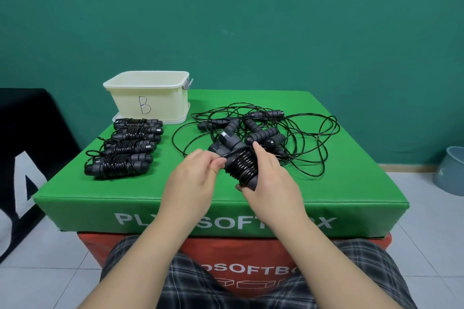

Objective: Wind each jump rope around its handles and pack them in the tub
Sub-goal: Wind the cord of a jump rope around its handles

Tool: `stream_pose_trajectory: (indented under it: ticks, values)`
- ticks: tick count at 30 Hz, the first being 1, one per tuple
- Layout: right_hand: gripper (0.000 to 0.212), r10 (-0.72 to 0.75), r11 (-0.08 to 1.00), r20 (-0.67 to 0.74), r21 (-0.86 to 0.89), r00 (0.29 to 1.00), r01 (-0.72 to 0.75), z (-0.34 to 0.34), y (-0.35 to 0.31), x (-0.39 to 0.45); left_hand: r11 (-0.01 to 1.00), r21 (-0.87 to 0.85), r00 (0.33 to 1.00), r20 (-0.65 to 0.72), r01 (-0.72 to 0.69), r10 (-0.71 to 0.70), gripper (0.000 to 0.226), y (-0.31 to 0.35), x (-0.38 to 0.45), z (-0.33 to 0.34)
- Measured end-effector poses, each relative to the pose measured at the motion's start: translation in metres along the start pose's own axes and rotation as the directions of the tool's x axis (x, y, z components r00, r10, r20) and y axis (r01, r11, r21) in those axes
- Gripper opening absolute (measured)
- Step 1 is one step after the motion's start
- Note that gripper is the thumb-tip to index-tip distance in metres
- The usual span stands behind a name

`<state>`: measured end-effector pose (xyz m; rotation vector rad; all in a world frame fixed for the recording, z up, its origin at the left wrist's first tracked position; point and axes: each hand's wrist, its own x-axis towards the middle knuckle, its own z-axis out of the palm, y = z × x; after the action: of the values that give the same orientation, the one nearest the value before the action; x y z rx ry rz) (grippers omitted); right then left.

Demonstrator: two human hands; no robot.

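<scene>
Hands meet over the green soft box (pixel 75 198): right hand (pixel 270 178) grips the half-wound jump rope (pixel 241 165), left hand (pixel 193 178) pinches its cord. Tub (pixel 150 100) interior's hidden; loose ropes (pixel 263 133) too tangled to count.

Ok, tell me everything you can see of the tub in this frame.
The tub is a cream, plastic-looking rectangular box with a rolled rim, open at the top, and a handwritten "B" on its near wall. A grey clip or handle end shows at its right rim. It stands upright at the far left of the green box, apparently on a matching lid. Its inside is hidden. The nearest wound rope lies just before it; contact is unclear.
</scene>
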<state>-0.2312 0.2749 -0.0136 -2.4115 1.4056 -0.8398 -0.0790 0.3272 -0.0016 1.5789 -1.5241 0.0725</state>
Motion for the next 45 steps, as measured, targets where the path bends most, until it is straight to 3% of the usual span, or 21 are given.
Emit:
stream_pose_trajectory:
  ticks: [7,11,15,18,21,25,28,31,34,36,38,41,43,45]
  values:
    - [0.081,-0.008,0.96,-0.001,0.281,1.0,0.008,-0.008,-0.002,0.0,0.997,-0.076,0.999,0.033,0.032,-0.03,0.027,-0.014,-0.004,0.013]
    - [0.073,0.084,0.793,0.039,0.603,0.996,-0.091,-0.012,-0.002,0.0,0.988,0.03,0.977,0.149,0.152,-0.155,0.053,-0.026,-0.006,0.014]
    - [0.068,0.075,0.671,0.163,0.721,0.984,-0.17,-0.013,-0.007,0.0,0.947,-0.235,0.969,0.167,0.218,-0.182,0.052,-0.032,-0.016,0.022]
    - [0.06,0.06,0.47,0.265,0.843,0.962,-0.261,-0.013,-0.011,-0.002,0.877,-0.429,0.973,0.166,0.215,-0.157,0.067,-0.038,-0.013,0.027]
    - [0.059,0.006,0.298,0.324,0.903,0.946,-0.311,-0.015,-0.014,-0.003,0.794,-0.56,0.97,0.178,0.236,-0.163,0.064,-0.031,-0.006,0.023]
    - [0.053,-0.09,0.207,0.373,0.914,0.924,-0.349,-0.017,-0.014,-0.005,0.646,-0.681,0.936,0.304,0.344,-0.177,0.077,-0.024,0.0,0.019]
    - [0.057,-0.111,0.231,0.418,0.893,0.902,-0.386,-0.02,-0.013,-0.005,0.566,-0.722,0.914,0.36,0.399,-0.185,0.06,-0.022,0.0,0.014]
    - [0.052,-0.073,0.323,0.378,0.884,0.923,-0.337,-0.015,-0.014,-0.003,0.523,-0.725,0.891,0.317,0.448,-0.324,0.042,-0.016,0.001,0.013]
    - [0.038,0.017,0.586,0.097,0.805,0.995,-0.088,-0.007,-0.007,0.001,0.538,-0.703,0.865,0.234,0.466,-0.444,0.031,-0.01,0.001,0.011]
    - [0.038,-0.067,0.768,-0.113,0.629,0.991,0.124,-0.005,-0.004,0.002,0.618,-0.64,0.868,0.167,0.456,-0.467,0.033,-0.009,0.001,0.011]
    - [0.04,-0.174,0.846,-0.185,0.474,0.967,0.243,0.001,-0.004,0.001,0.71,-0.545,0.878,0.109,0.446,-0.467,0.035,-0.005,0.001,0.011]
    - [0.046,-0.183,0.871,-0.066,0.452,0.981,0.193,0.005,-0.007,-0.001,0.841,-0.322,0.889,0.008,0.436,-0.457,0.04,0.001,0.001,0.008]
    - [0.051,-0.192,0.886,0.057,0.438,0.98,0.148,0.005,-0.007,-0.003,0.873,-0.224,0.892,-0.027,0.434,-0.451,0.041,0.005,0.0,0.004]
    - [0.073,-0.217,0.912,0.145,0.383,0.965,0.147,0.006,-0.006,-0.005,0.89,-0.158,0.898,-0.041,0.428,-0.439,0.044,0.007,0.0,0.002]
